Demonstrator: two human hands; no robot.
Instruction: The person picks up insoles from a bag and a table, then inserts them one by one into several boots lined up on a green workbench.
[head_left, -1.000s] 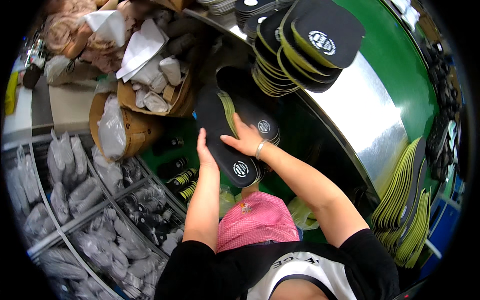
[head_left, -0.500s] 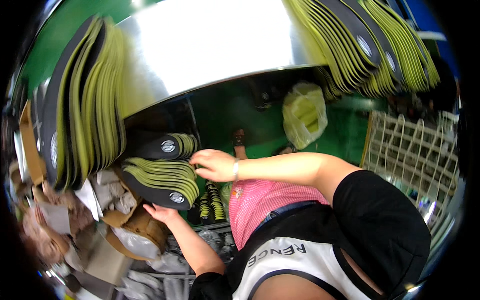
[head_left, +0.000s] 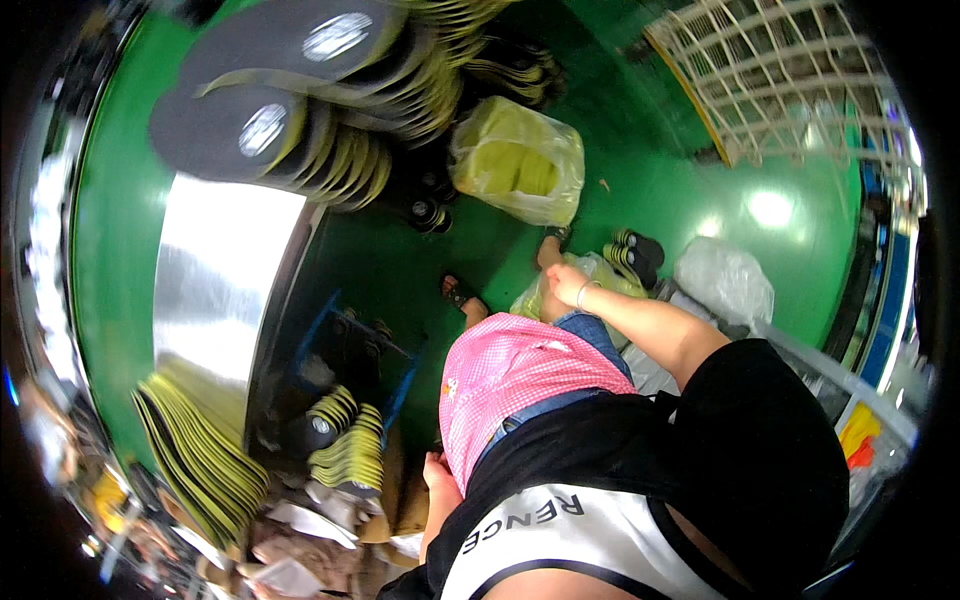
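Off the lower-left insole stack [head_left: 348, 462] come right hand [head_left: 569, 284], fingers curled in, and left hand [head_left: 438, 473], finger state unclear, best kept off its edges!

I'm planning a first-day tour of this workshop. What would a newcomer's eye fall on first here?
Probably the pink checked apron near the centre, bright against the green floor. Next, likely the large stacks of black and yellow-green insoles at the upper left. Then perhaps the translucent plastic bag with yellow-green contents, on the floor above the apron in the picture.
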